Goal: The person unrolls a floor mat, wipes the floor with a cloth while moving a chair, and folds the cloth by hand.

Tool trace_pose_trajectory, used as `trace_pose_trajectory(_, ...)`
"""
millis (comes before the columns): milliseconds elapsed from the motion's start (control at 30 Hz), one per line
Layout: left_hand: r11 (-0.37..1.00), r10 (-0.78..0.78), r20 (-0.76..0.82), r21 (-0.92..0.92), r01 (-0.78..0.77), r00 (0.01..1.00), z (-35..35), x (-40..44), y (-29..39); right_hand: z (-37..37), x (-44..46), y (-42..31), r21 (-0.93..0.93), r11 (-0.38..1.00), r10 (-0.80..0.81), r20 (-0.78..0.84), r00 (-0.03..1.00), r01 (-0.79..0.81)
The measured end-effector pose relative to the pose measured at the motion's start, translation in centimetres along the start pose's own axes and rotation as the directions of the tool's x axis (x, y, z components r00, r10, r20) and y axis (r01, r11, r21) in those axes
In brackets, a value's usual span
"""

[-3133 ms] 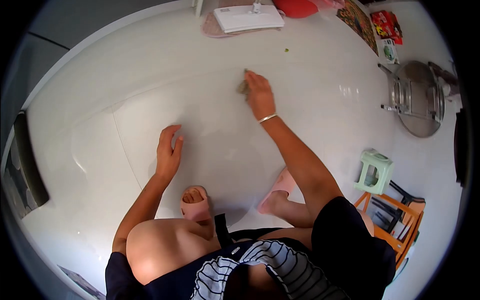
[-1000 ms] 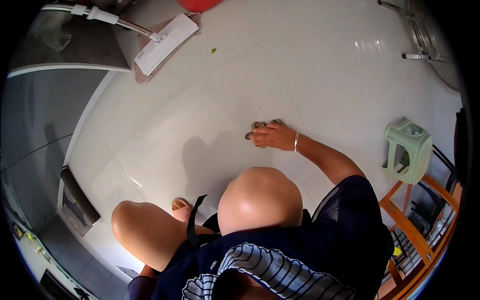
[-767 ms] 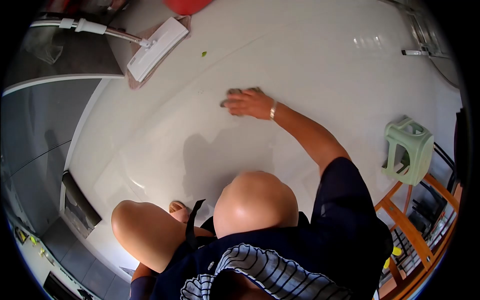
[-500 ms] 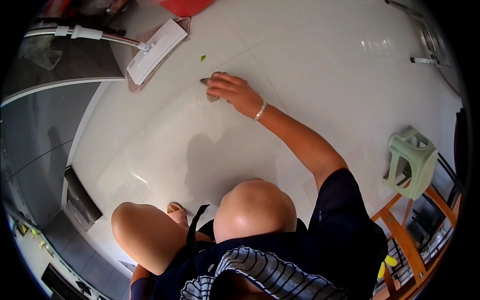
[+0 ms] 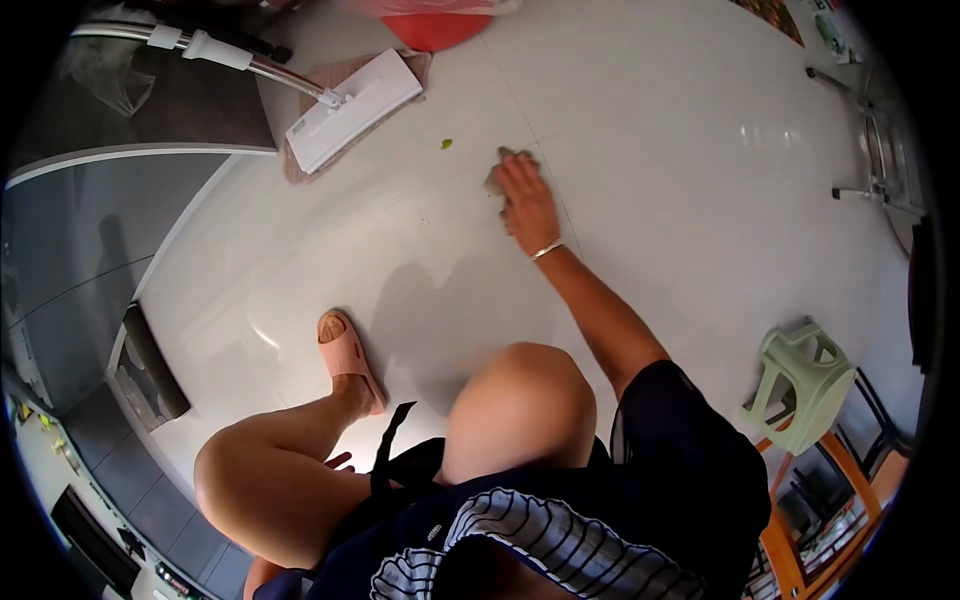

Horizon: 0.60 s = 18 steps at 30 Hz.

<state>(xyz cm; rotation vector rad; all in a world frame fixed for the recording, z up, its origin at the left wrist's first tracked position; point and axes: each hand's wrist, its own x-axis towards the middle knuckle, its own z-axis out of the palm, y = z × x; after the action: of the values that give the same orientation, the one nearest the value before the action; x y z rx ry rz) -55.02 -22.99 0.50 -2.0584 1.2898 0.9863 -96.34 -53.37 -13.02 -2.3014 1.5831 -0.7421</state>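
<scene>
My right hand [image 5: 528,205] presses a greyish-brown rag [image 5: 494,183] against the pale tiled floor [image 5: 420,290]. Its fingers lie over the cloth, and bits of rag stick out at the fingertips and beside the thumb. A light bracelet [image 5: 547,249] circles that wrist. Of my left hand [image 5: 341,461] only a few fingertips show, slightly apart beside my bent left leg; the leg hides the remainder, and nothing is visible in them. A small green scrap [image 5: 446,144] lies on the floor to the left of the rag. Tiny dark specks [image 5: 424,219] dot the tile nearby.
A white flat mop [image 5: 355,110] with a pinkish pad rests at the upper left. Behind it is a red object [image 5: 437,32]. A pale green stool [image 5: 805,385] and a wooden frame [image 5: 850,490] stand at the right. My left foot wears a pink slipper [image 5: 343,352].
My right hand has swept the rag to the right over the floor. The left knee has shifted outward, bringing the slipper into fuller view. Left fingertips now show. The camera view has shifted too.
</scene>
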Motion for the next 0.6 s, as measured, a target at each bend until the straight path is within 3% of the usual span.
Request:
trace_pose_trajectory(67,0.988,-0.049,0.087,-0.144,0.061,0.995,-1.6,-0.9,-1.4,0.0,1.5,-2.5,0.190,0.981,-0.050,0.054,0.997,0.039)
trace_pose_trajectory(133,0.967,-0.067,0.150,-0.233,0.102,0.986,-3.0,-1.1,-2.5,0.7,2.5,-3.7,0.230,0.971,-0.090,0.078,0.993,0.070)
trace_pose_trajectory(200,0.947,-0.078,0.201,-0.291,0.136,0.977,-3.7,-1.0,-3.5,0.0,3.0,-5.0,0.518,0.855,-0.088,0.213,0.973,-0.036)
trace_pose_trajectory(267,0.933,-0.085,0.234,-0.323,0.160,0.969,-4.2,-0.6,-4.6,-1.0,4.3,-5.5,0.573,0.815,-0.039,0.209,0.977,-0.090)
trace_pose_trajectory(333,0.918,-0.094,0.265,-0.351,0.187,0.960,-4.3,0.0,-5.4,-2.9,5.7,-4.8,0.644,0.728,0.174,0.160,0.972,-0.237)
trace_pose_trajectory(367,0.914,-0.091,0.275,-0.359,0.190,0.957,-4.2,0.4,-5.6,-2.7,6.1,-2.7,0.674,0.727,0.164,0.012,0.986,-0.129)
trace_pose_trajectory(400,0.908,-0.089,0.287,-0.369,0.196,0.954,-4.1,0.6,-5.9,-3.6,7.0,-1.3,0.651,0.745,0.233,-0.051,0.971,-0.145)
trace_pose_trajectory(433,0.903,-0.089,0.297,-0.379,0.203,0.951,-3.9,0.8,-6.1,-5.1,8.4,-0.2,0.716,0.676,0.315,-0.066,0.947,-0.175)
trace_pose_trajectory(467,0.897,-0.087,0.305,-0.391,0.208,0.948,-3.7,0.9,-6.4,-5.8,9.6,1.8,0.661,0.708,0.404,-0.093,0.910,-0.247)
trace_pose_trajectory(533,0.885,-0.091,0.319,-0.409,0.223,0.943,-3.5,0.9,-6.9,-5.8,11.8,6.5,0.567,0.801,0.398,-0.263,0.879,-0.193)
trace_pose_trajectory(600,0.872,-0.092,0.328,-0.429,0.235,0.940,-3.3,0.8,-7.3,-6.2,13.4,9.5,0.378,0.861,0.438,-0.213,0.873,-0.340)
